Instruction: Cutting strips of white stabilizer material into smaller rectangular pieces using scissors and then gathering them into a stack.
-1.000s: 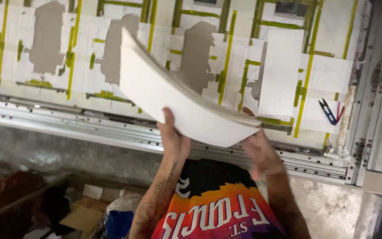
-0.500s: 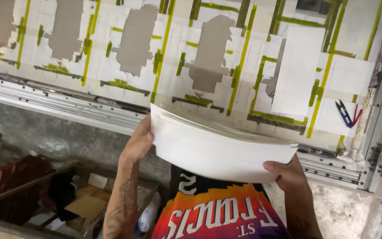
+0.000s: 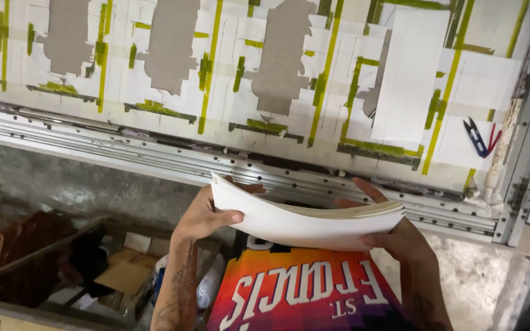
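A broad worktop (image 3: 124,67) covered in white sheets, grey card cut-outs and yellow-green tape strips fills the upper view, edged below by a metal rail (image 3: 154,147), with a single white sheet (image 3: 409,73) lying flat on it toward the right. In front of the rail, over an orange printed shirt (image 3: 314,294), a bowed stack of white sheets (image 3: 305,220) is held in the air, the left hand (image 3: 207,214) closing its fingers around the left end and the right hand (image 3: 400,236) pinching the right end. Small blue-and-red snips (image 3: 480,136) lie near the worktop's right edge.
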